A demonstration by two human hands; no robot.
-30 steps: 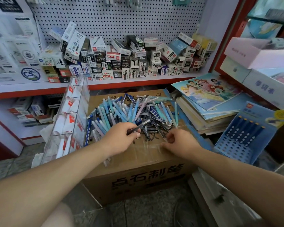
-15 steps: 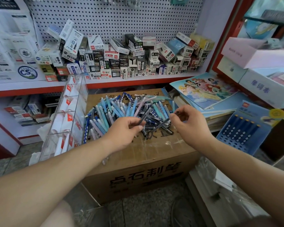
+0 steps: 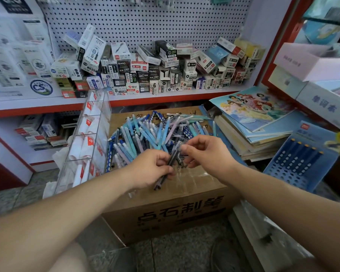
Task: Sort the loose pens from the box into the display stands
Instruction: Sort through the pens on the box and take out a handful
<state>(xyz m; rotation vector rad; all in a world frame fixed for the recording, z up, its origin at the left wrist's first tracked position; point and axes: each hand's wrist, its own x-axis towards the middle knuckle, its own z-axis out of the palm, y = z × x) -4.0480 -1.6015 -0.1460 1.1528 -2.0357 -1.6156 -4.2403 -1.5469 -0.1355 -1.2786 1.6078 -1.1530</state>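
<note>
- Head view, centre of frame: left hand (image 3: pixel 151 169) grips a few dark pens (image 3: pixel 162 180) over the loose pile (image 3: pixel 145 132) on the box (image 3: pixel 165 213); right hand (image 3: pixel 206 154) curls at their tips, grip unclear; better to bundle one kind, ends aligned, before loading the clear stand (image 3: pixel 90 134) at left.
- Writing: box front "点石制笔"; shelf cartons (image 3: pixel 124 65) "AIHAO", "1389"

A white pegboard (image 3: pixel 145 20) fills the wall at 12 o'clock. Below it, a white shelf (image 3: pixel 37 104) with a red front edge carries a jumble of small cartons (image 3: pixel 145 71). A red frame (image 3: pixel 275 42) stands at 2 o'clock, with stacked books (image 3: pixel 263 138) at 3 o'clock. The floor (image 3: pixel 175 258) at 6 o'clock is grey and speckled.
</note>
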